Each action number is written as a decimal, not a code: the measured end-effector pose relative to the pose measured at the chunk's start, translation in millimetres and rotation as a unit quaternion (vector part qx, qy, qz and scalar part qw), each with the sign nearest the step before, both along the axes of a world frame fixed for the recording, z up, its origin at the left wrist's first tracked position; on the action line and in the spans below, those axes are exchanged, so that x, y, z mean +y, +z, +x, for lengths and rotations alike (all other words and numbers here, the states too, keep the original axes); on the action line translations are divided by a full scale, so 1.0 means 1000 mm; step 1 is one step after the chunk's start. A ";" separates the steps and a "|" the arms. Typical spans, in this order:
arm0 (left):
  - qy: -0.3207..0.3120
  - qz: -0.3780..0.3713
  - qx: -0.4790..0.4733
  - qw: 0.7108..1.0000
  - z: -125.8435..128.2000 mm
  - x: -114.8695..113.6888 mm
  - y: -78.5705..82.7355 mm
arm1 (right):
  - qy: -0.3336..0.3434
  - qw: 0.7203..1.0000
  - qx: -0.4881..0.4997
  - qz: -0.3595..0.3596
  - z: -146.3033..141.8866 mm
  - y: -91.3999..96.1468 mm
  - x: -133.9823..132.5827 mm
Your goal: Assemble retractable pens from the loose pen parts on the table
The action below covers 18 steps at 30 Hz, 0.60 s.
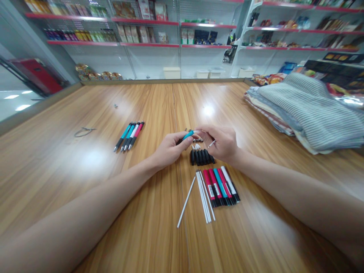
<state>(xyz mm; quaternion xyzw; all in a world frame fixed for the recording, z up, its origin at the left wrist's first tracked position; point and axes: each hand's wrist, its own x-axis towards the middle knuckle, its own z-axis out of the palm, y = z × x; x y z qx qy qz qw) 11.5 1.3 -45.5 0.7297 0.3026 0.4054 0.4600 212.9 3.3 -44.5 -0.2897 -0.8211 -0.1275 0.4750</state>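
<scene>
Between the fingers of my left hand [172, 148] is a teal pen barrel [188, 134], its end pointing right. My right hand [222, 142] meets it there, pinching a small white piece [196, 132] at the barrel's end; a thin refill tip [211, 144] also shows by its fingers. Below my hands lie a row of black pen grips [201, 157], small white parts [196, 146] and metal tips [198, 140], partly covered by my fingers. Nearer to me are several white refills [203, 197] and several red, teal and white pen barrels [220, 185].
Several assembled pens [129, 136] lie to the left, with a grey loop of cord [83, 131] beyond them. A small metal bit [115, 106] sits farther back. Folded striped cloths [309, 110] are piled at the right. Stocked shelves [148, 22] stand behind the table [136, 220].
</scene>
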 end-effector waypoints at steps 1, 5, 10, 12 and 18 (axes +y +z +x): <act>-0.002 0.000 0.002 1.000 0.000 0.000 0.000 | 0.000 1.000 -0.004 0.002 0.000 0.000 0.000; -0.016 -0.045 -0.028 0.998 -0.001 0.001 -0.001 | -0.019 0.999 -0.041 -0.003 0.002 0.001 0.001; 0.006 -0.095 -0.083 0.992 -0.002 0.004 -0.005 | -0.039 0.998 -0.045 -0.003 0.003 0.001 0.003; 0.023 -0.112 -0.108 0.988 -0.003 0.005 -0.007 | -0.032 0.999 -0.032 -0.005 0.003 0.000 0.004; 0.000 -0.157 -0.139 0.978 -0.006 0.004 -0.005 | -0.007 0.999 -0.033 -0.020 0.004 0.000 0.005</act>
